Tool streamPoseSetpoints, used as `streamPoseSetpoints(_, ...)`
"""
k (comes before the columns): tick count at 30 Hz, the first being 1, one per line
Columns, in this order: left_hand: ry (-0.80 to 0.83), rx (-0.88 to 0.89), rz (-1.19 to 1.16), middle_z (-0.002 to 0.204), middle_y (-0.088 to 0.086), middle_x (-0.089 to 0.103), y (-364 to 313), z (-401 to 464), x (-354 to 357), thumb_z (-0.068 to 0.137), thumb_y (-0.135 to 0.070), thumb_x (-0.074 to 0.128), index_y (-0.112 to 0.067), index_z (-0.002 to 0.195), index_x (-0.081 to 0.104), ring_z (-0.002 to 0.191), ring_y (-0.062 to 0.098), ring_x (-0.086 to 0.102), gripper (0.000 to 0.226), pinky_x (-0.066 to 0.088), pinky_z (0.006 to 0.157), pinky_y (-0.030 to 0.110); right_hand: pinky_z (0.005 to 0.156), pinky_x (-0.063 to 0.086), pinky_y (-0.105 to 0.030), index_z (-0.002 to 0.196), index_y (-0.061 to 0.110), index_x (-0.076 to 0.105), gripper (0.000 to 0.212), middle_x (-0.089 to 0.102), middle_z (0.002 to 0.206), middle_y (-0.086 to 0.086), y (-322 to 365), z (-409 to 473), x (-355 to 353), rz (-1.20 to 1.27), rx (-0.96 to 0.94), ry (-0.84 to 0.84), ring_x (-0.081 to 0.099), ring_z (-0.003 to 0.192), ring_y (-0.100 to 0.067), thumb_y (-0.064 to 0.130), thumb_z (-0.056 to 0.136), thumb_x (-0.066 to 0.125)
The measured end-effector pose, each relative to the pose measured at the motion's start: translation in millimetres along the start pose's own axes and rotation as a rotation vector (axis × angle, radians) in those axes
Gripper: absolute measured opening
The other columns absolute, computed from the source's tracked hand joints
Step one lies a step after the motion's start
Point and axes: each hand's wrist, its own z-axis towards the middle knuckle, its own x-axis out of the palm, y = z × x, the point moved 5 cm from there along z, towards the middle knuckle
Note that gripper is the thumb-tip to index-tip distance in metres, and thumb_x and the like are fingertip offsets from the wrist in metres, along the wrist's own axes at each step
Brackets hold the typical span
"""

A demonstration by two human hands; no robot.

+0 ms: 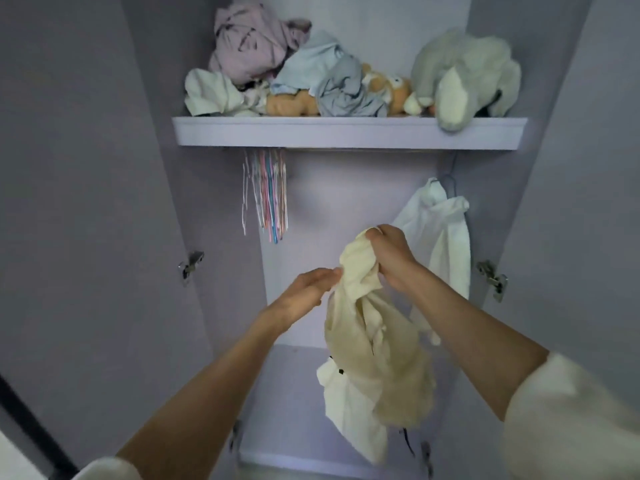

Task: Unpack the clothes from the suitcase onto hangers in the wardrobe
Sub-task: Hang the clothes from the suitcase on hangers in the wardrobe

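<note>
The cream garment (374, 348) hung at the centre of the frame, in front of the open wardrobe (104, 202), its lower folds draping toward the lower centre. My right hand (389, 252) gripped its bunched top, fingers curled round the cloth. My left hand (308, 289) touched the garment's left edge; whether its fingertips pinched the fabric, I could not tell. Right of centre, a white garment (440, 233) hung on a hanger. Left of centre, bare coloured hangers (266, 192) hung under the shelf (346, 131). On the shelf, across the top of the frame, lay crumpled clothes (249, 50) and soft toys (464, 74).
</note>
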Motion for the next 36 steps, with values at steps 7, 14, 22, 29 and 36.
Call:
streamPoseSetpoints(7, -0.023, 0.062, -0.046, 0.074, -0.002, 0.061, -2, 47, -56, 0.091, -0.026, 0.058, -0.014, 0.076, 0.063, 0.074, 0.015, 0.055, 0.020, 0.043, 0.075, 0.026, 0.057, 0.040, -0.024, 0.068, 0.008, 0.053, 0.022, 0.051, 0.066, -0.005, 9, 55, 41, 0.047, -0.008, 0.041, 0.050, 0.062, -0.017, 0.000, 0.087, 0.046)
streamPoseSetpoints(14, -0.208, 0.028, -0.085, 0.062, -0.001, 0.057, 18, 76, -126, 0.090, -0.022, 0.060, -0.010, 0.074, 0.062, 0.060, 0.013, 0.050, 0.021, 0.038, 0.056, 0.021, 0.058, 0.048, -0.025, 0.078, 0.009, 0.060, 0.015, 0.059, 0.070, -0.006, -39, 84, 102, 0.023, 0.228, 0.214, 0.057, 0.063, -0.017, 0.018, 0.089, 0.057)
streamPoseSetpoints(22, -0.485, -0.050, -0.394, 0.071, 0.004, 0.058, 56, 100, -170, 0.090, -0.015, 0.058, -0.016, 0.071, 0.060, 0.074, 0.020, 0.054, 0.020, 0.046, 0.070, 0.029, 0.042, 0.039, -0.015, 0.093, 0.011, 0.058, 0.015, 0.050, 0.065, -0.002, -74, 144, 137, -0.103, 0.159, 0.129, 0.042, 0.042, -0.009, 0.006, 0.093, 0.044)
streamPoseSetpoints(29, -0.585, -0.111, -0.285, 0.078, 0.004, 0.055, 82, 141, -196, 0.090, -0.017, 0.059, -0.017, 0.069, 0.061, 0.085, 0.020, 0.051, 0.020, 0.041, 0.079, 0.032, 0.050, 0.032, -0.026, 0.070, 0.012, 0.052, 0.025, 0.042, 0.061, -0.003, -86, 221, 191, -0.142, 0.147, 0.168, 0.038, 0.053, -0.016, 0.012, 0.093, 0.041)
streamPoseSetpoints(36, -0.701, -0.137, -0.250, 0.069, 0.002, 0.051, 90, 169, -207, 0.090, -0.014, 0.058, -0.018, 0.064, 0.056, 0.080, 0.020, 0.048, 0.026, 0.041, 0.074, 0.032, 0.051, 0.032, -0.025, 0.104, -0.008, 0.061, 0.040, 0.063, 0.089, -0.022, -92, 265, 218, -0.174, 0.119, 0.203, 0.041, 0.051, -0.015, 0.029, 0.095, 0.047)
